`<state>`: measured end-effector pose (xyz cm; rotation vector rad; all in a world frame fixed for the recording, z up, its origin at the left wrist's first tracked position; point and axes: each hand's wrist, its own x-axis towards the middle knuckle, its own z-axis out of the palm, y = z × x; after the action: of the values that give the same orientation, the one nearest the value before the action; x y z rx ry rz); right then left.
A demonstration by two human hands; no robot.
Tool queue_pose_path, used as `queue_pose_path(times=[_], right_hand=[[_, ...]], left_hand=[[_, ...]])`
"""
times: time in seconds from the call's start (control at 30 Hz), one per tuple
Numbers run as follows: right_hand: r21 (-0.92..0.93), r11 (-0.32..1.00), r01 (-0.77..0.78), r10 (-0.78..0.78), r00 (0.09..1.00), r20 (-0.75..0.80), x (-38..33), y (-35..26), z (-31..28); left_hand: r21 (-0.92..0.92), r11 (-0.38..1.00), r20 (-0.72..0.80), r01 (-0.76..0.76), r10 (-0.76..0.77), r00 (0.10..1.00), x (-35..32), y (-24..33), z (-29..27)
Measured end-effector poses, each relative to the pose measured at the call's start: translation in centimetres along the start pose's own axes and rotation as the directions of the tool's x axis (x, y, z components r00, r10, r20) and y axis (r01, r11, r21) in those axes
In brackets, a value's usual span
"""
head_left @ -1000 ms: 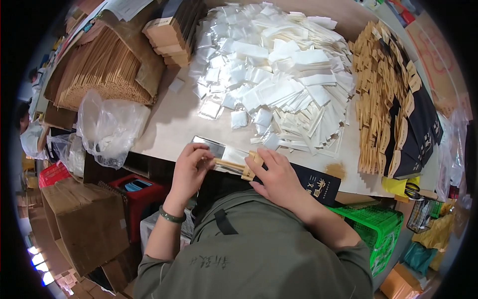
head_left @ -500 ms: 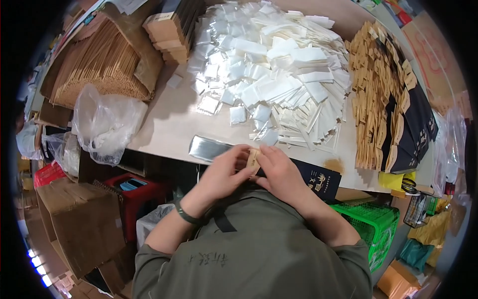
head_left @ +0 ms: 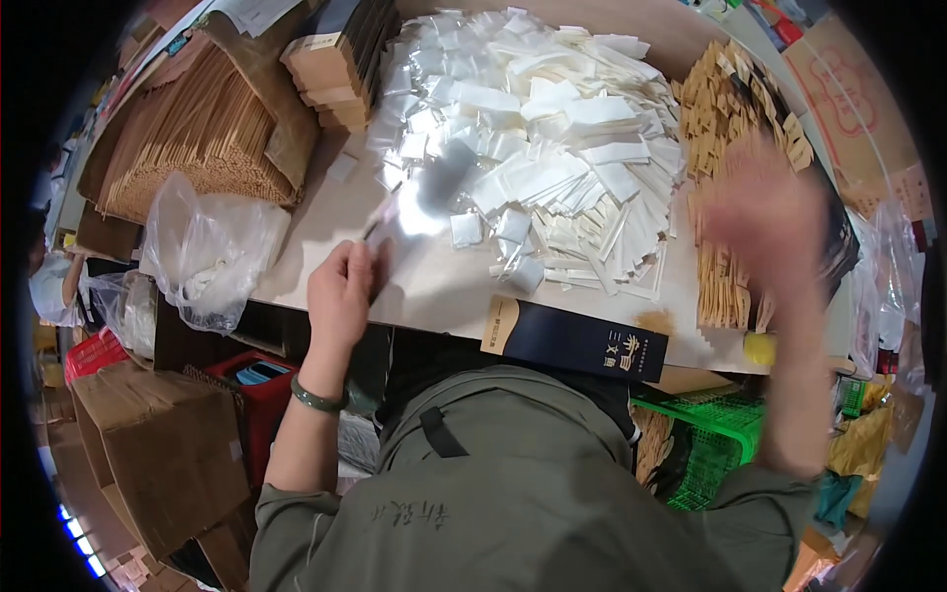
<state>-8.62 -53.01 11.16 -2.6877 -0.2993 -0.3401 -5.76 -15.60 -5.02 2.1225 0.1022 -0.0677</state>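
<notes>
At the far left stood a brown carton (head_left: pixel 163 444), with brown sheets (head_left: pixel 202 128) packed in a box above it. Next came a clear bag (head_left: pixel 212 252), hanging at the edge of the counter (head_left: pixel 306 252), and a red stool (head_left: pixel 264 367) below. A stack of packs (head_left: pixel 330 74), dark and brown, stood behind. The left hand (head_left: pixel 342 288) was over the front of the counter, a bangle (head_left: pixel 318 399) on its wrist, thumb pinched against curled fingers on the lower end of a shiny piece (head_left: pixel 422 192), which was tilted up and blurred. Beyond lay a heap of white packets (head_left: pixel 562 118). A dark pouch (head_left: pixel 577 338) lay at the front edge, between the hands, a green basket (head_left: pixel 725 424) beneath. The right hand (head_left: pixel 764 217), badly blurred, was over a row of pouches (head_left: pixel 718 104); its opening and any hold could not be told.
</notes>
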Motion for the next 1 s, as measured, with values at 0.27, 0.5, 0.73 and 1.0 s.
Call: queue_pose_path(times=[0.27,0.5,0.73,1.0], right_hand=[[0.036,0.998,-0.053,0.052,0.998,0.034,-4.1,0.5,11.1],[-0.013,0.995,-0.098,0.096,0.929,0.357,-10.4,-5.2,20.4],[0.086,0.982,-0.166,0.125,0.924,0.363,-11.1,-5.2,19.5],[0.117,0.983,-0.139,0.092,0.936,0.339,-10.7,-5.8,19.2]], left_hand=[[-0.216,0.974,0.272,0.072,-0.011,0.962,-4.8,-1.9,4.5],[0.152,0.981,0.061,-0.117,0.109,0.992,-6.0,-1.9,1.8],[0.32,0.926,0.163,-0.201,0.155,0.974,-9.4,-4.4,1.1],[0.354,0.882,0.207,-0.311,0.251,0.946,-10.7,-5.5,0.5]])
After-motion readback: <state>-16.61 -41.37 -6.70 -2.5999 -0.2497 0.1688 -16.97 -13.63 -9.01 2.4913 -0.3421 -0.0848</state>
